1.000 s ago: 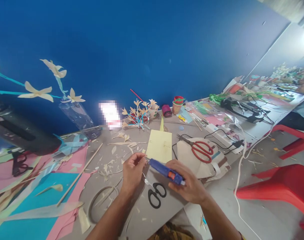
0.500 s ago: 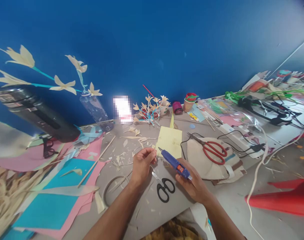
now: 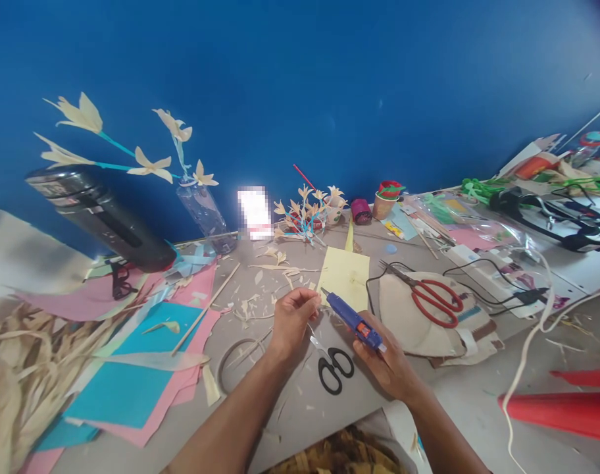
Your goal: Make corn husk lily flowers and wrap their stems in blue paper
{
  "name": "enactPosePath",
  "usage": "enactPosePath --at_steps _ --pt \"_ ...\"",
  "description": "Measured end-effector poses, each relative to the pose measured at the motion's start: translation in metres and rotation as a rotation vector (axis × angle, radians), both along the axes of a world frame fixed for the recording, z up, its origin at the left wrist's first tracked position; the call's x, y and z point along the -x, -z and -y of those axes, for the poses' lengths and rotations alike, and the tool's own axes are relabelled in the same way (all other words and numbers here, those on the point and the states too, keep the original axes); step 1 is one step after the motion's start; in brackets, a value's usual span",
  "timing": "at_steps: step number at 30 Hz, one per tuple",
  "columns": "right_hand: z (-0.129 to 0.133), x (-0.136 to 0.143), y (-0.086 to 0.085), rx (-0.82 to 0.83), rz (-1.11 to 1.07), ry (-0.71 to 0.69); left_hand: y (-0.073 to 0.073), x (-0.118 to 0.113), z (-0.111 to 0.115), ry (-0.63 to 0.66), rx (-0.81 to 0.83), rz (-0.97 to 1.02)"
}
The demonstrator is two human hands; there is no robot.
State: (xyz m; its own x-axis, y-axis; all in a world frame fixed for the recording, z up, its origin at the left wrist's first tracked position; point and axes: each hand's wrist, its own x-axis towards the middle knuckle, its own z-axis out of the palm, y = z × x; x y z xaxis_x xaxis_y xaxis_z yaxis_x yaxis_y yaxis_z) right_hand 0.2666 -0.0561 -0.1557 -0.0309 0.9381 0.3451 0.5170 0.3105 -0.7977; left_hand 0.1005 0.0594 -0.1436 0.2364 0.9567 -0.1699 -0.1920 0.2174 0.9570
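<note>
In my right hand (image 3: 386,359) is a blue hot glue gun (image 3: 352,319), its nozzle pointing up and left toward my other hand. My left hand (image 3: 297,316) is closed in a pinch just left of the nozzle; whatever is between the fingertips is too small to make out. Black-handled scissors (image 3: 335,368) lie on the table between my wrists, their blades partly hidden by my left hand. Beyond the glue gun lies a yellow paper sheet (image 3: 347,270). Red-handled scissors (image 3: 435,303) rest on a cream cloth item (image 3: 403,322) to the right.
Cream husk-like flowers (image 3: 304,210) cluster near the blue wall, and more stand in a clear bottle (image 3: 204,214). A dark flask (image 3: 112,220), blue paper (image 3: 127,388) and dry strips (image 3: 28,368) are left. A power strip (image 3: 497,276) with cables lies right.
The view has turned slightly left, so everything sits farther right in the picture. Both hands keep nearly the same pose, with the nozzle still close to my left fingertips.
</note>
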Motion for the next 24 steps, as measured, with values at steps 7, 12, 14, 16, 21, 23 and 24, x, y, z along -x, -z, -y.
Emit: enactPosePath --at_steps 7,12,14,16,21,23,24 --pt "0.000 0.001 0.001 -0.009 0.019 0.021 -0.003 0.001 0.001 -0.009 0.008 0.000" --pt "0.000 0.001 0.003 -0.075 0.071 0.045 -0.008 0.001 0.002 -0.020 0.011 -0.014" --pt "-0.001 0.001 0.004 -0.083 0.082 0.051 -0.008 0.001 0.002 -0.026 0.010 -0.011" --pt "-0.001 0.001 0.004 -0.077 0.095 0.057 -0.007 0.001 0.002 -0.030 0.003 -0.010" --pt "-0.002 0.001 0.006 -0.117 0.131 0.094 -0.004 0.001 0.002 -0.023 -0.009 -0.023" --pt "-0.002 0.002 0.007 -0.161 0.150 0.104 -0.003 0.001 0.001 -0.024 -0.012 -0.021" --pt "-0.002 0.002 0.007 -0.187 0.162 0.109 -0.002 0.001 0.001 -0.026 -0.014 -0.018"
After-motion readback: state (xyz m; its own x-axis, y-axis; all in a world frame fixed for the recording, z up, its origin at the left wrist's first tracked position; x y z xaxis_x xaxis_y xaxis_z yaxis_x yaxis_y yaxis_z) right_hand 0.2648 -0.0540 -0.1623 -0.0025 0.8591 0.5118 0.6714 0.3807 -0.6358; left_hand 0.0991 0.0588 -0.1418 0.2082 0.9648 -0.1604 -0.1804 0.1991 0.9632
